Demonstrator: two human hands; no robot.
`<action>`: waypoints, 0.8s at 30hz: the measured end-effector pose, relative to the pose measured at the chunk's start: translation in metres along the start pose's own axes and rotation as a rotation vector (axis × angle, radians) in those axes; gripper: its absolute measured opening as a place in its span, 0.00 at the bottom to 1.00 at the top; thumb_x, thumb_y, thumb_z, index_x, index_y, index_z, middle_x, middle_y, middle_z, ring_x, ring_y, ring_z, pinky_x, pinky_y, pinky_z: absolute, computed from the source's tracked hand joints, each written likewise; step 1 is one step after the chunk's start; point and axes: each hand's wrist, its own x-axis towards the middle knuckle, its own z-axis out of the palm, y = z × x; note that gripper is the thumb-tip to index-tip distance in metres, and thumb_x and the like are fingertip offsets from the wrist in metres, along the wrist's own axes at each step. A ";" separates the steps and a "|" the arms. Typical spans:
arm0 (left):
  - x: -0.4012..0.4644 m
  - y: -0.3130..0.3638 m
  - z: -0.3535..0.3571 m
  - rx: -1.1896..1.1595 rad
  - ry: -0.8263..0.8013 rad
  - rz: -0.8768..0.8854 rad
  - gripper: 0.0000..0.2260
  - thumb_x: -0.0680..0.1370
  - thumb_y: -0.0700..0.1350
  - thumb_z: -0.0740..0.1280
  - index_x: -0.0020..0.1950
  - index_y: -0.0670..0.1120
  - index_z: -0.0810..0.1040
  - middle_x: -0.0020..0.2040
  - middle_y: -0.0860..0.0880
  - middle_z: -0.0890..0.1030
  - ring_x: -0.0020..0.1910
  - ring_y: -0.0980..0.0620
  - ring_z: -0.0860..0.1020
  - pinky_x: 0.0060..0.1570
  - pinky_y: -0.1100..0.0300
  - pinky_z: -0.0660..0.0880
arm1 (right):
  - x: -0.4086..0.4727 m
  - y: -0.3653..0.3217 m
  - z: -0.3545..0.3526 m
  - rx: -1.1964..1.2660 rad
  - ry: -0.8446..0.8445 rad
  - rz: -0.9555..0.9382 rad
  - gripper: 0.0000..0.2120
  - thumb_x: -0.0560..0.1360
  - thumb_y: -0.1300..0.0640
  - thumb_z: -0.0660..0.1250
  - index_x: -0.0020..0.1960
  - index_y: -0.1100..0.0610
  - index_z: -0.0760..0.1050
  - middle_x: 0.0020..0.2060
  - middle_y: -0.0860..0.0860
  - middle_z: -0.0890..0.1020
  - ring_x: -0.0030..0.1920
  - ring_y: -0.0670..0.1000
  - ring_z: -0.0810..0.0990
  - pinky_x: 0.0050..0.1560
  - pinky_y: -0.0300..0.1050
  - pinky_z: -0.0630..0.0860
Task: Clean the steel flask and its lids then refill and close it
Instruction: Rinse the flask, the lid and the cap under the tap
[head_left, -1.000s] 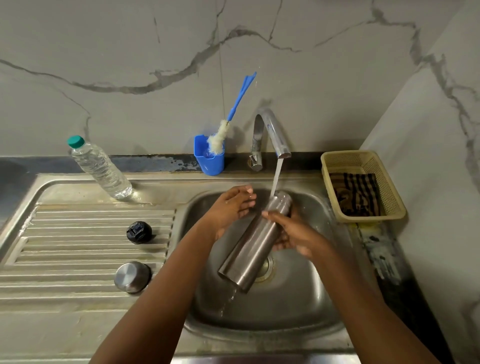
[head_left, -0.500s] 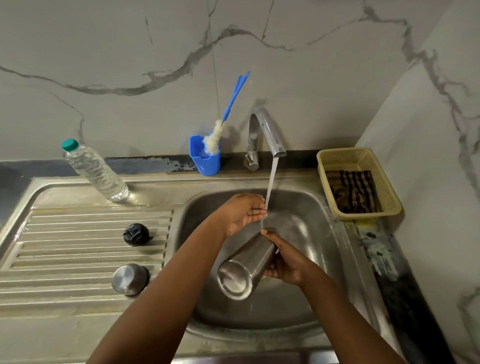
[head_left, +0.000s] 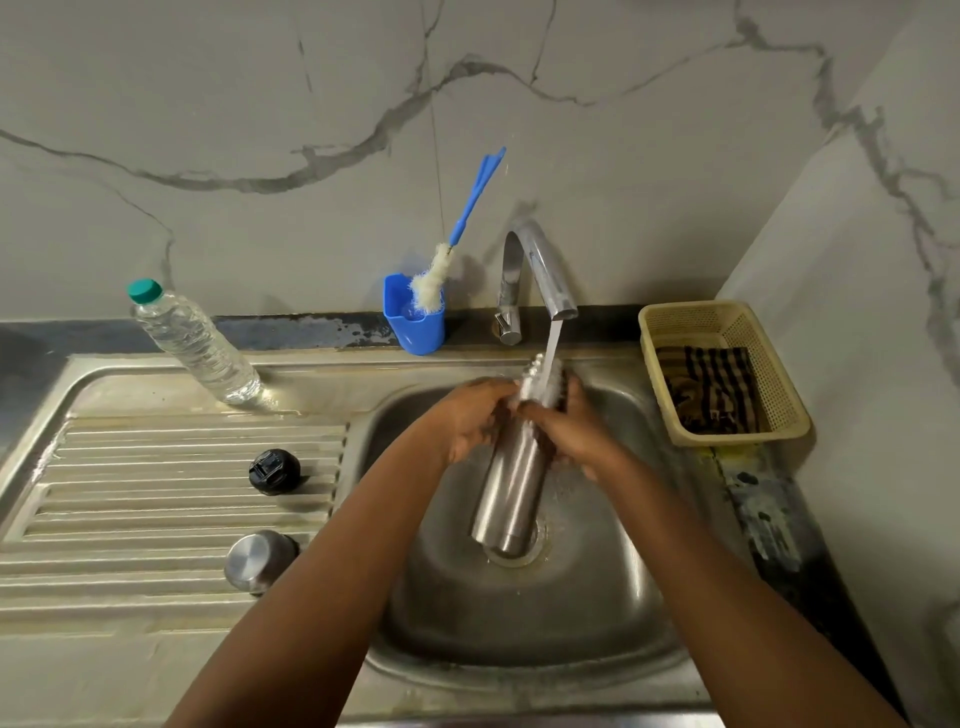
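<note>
Both hands clamp my steel flask under the tap stream; neck apparently uppermost, best rotated while rinsing.

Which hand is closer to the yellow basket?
Right. The right hand holds the steel flask on the side toward the yellow plastic basket; the left hand is farther away.

Striped cloth in yellow basket.
</note>
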 end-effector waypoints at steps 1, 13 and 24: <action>0.001 0.002 0.000 -0.018 -0.005 0.025 0.10 0.80 0.45 0.65 0.60 0.44 0.78 0.53 0.44 0.81 0.52 0.47 0.78 0.57 0.51 0.74 | 0.004 -0.008 -0.001 -0.057 0.023 -0.054 0.40 0.70 0.49 0.75 0.74 0.40 0.55 0.59 0.49 0.77 0.50 0.52 0.81 0.45 0.56 0.82; 0.017 0.018 0.039 0.114 -0.056 0.244 0.24 0.70 0.42 0.78 0.63 0.47 0.75 0.57 0.45 0.81 0.54 0.49 0.81 0.55 0.56 0.80 | 0.007 -0.007 -0.008 -0.407 0.391 -0.269 0.27 0.72 0.49 0.73 0.66 0.52 0.65 0.54 0.51 0.81 0.52 0.55 0.81 0.43 0.44 0.71; 0.016 -0.006 0.013 -0.224 0.153 0.294 0.21 0.76 0.50 0.72 0.67 0.48 0.74 0.58 0.46 0.81 0.53 0.47 0.83 0.46 0.50 0.83 | 0.000 0.034 -0.014 -0.442 0.148 -0.286 0.43 0.57 0.41 0.80 0.67 0.47 0.66 0.59 0.47 0.77 0.54 0.49 0.78 0.50 0.47 0.78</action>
